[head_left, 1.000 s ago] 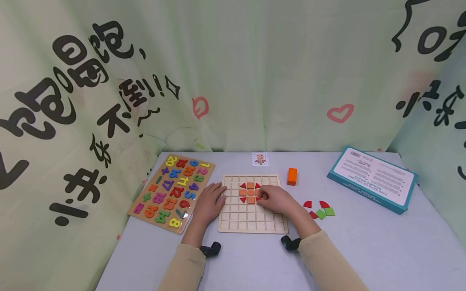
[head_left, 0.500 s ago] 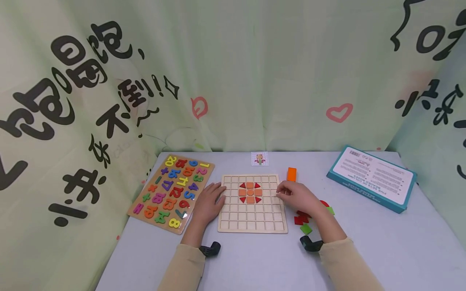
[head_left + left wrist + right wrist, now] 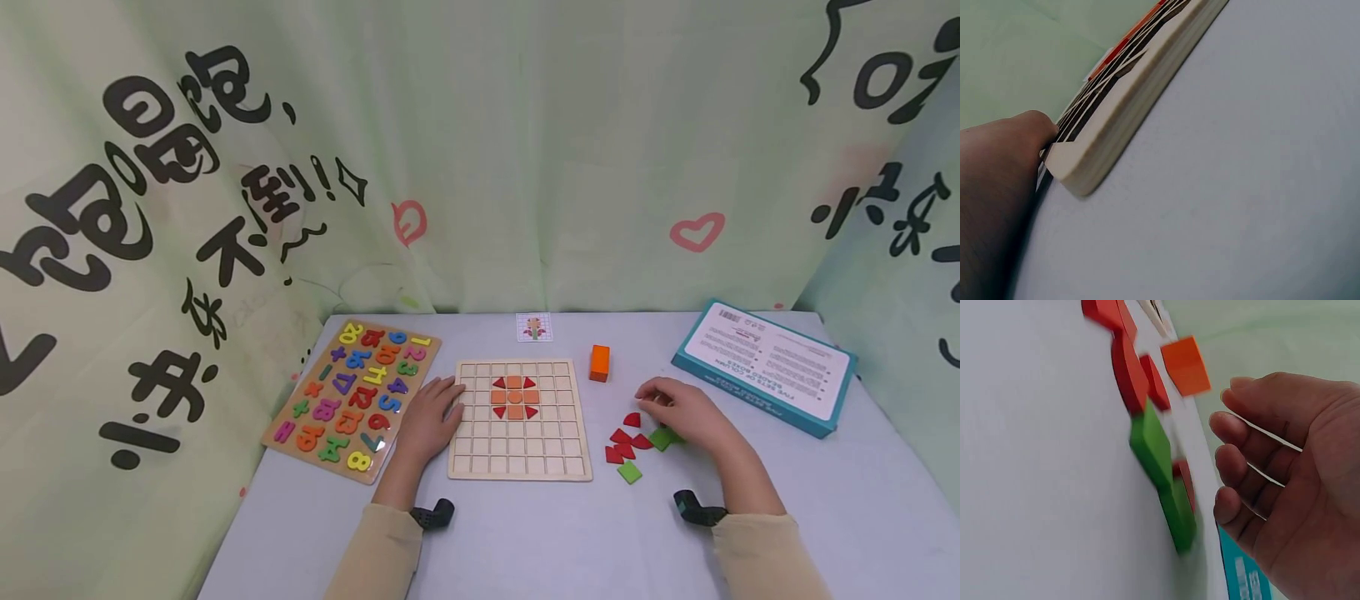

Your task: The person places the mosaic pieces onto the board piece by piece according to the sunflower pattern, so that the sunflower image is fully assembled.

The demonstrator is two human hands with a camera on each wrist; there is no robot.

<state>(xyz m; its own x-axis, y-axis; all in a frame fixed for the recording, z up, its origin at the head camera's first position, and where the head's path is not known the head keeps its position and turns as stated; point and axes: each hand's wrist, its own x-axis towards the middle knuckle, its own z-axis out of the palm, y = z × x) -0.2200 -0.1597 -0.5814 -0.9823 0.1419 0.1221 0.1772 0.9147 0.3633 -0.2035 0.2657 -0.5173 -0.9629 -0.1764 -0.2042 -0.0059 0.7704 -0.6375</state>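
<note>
My left hand lies flat on the table, its fingers extended along the left edge of a wooden grid board; the thumb touches the board's side. On the grid sit orange square tiles with red pieces at the corners. My right hand hovers over the loose tiles right of the board, fingers loosely bent. Seen from the right wrist, a gap separates thumb and fingers, with nothing held. Below it lie red curved-edge tiles and green square tiles; the hand partly covers one green tile in the head view.
Behind the loose tiles stands an orange block. A small picture card lies at the table's back edge. To the left is a number puzzle board; a teal-edged box occupies the back right. A curtain hangs behind.
My right hand has left the grid board and moved right to above the loose tiles, uncovering a red piece at the pattern's lower right corner. The left hand has stayed put.
</note>
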